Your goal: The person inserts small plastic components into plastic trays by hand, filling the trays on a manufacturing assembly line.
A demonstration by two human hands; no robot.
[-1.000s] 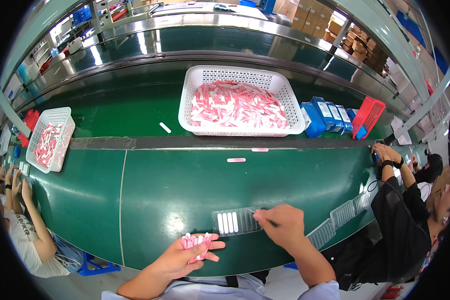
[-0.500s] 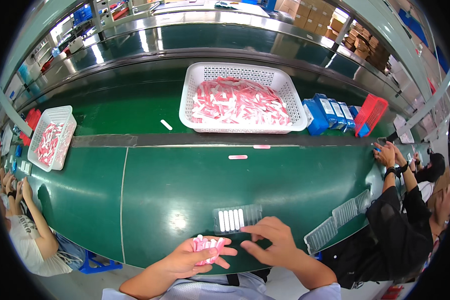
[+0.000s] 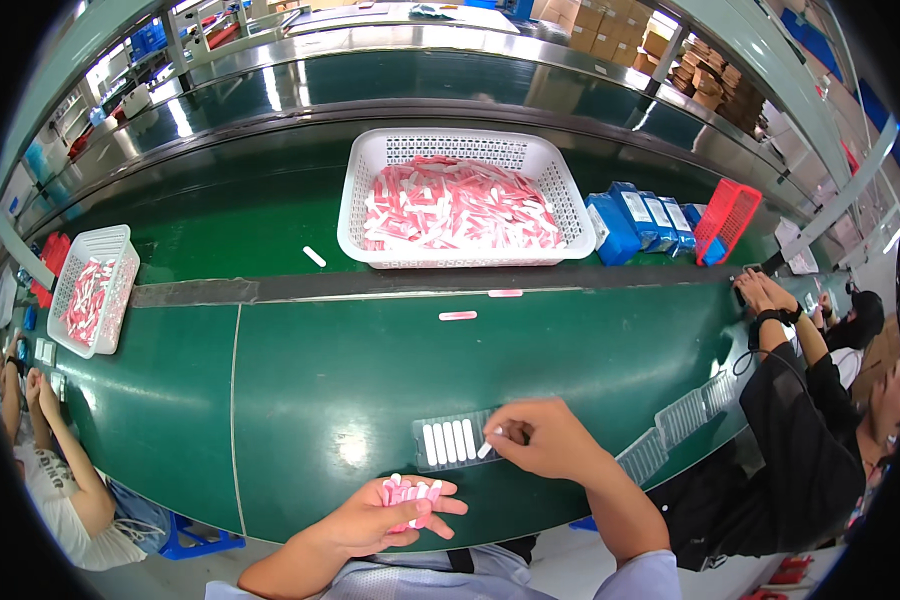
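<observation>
In my left hand point(image 3: 390, 515), palm up and fingers curled, lies a loose bunch of small pink-and-white nail files point(image 3: 410, 492). A clear slotted plastic tray point(image 3: 495, 418) rests on the green table just beyond that hand. Several white-faced nail files point(image 3: 449, 441) stand side by side in its slots. My right hand point(image 3: 545, 437) is over the tray's right part, thumb and fingers pinched on a single nail file point(image 3: 489, 446), held tilted beside the row. The curled fingers hide part of the tray.
A large white basket point(image 3: 470, 258) heaped with nail files stands ahead; a smaller one point(image 3: 120, 300) is far left. Blue packs point(image 3: 630, 222) and a red basket point(image 3: 728, 220) sit right. Loose nail files point(image 3: 458, 316) and more trays point(image 3: 680, 418) lie about. Co-workers flank me point(image 3: 780, 310).
My right hand has gone from spread fingers near the tray to a pinch on one nail file at the tray's right part. The view has shifted slightly; my left hand keeps its bunch.
</observation>
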